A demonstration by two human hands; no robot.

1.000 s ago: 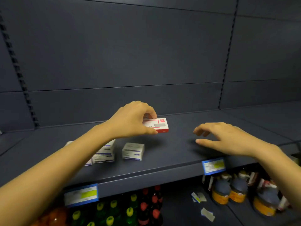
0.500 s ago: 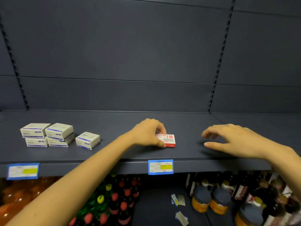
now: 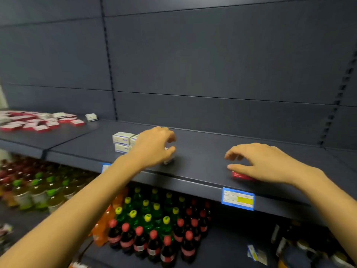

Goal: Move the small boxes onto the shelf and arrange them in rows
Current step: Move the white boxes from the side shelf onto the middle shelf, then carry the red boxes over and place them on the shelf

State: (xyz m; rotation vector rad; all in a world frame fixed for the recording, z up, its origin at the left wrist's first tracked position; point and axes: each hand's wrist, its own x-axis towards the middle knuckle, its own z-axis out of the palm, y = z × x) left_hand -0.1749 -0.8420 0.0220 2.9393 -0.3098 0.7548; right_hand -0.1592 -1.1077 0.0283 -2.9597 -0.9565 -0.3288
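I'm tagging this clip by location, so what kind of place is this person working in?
Probably a shop aisle, in a supermarket or convenience store. There is a dark metal shelf on slotted uprights, a blue price label on its front edge, and rows of capped drink bottles stocked below.

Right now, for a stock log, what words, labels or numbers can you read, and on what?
Nothing is legible.
Price tag on the shelf edge: print too blurred.
White boxes: blue print too small.
White box in the left hand: mostly hidden.
Red box under the right hand: marks blurred.
Red boxes, far left: blurred.
Bottle labels: blurred.
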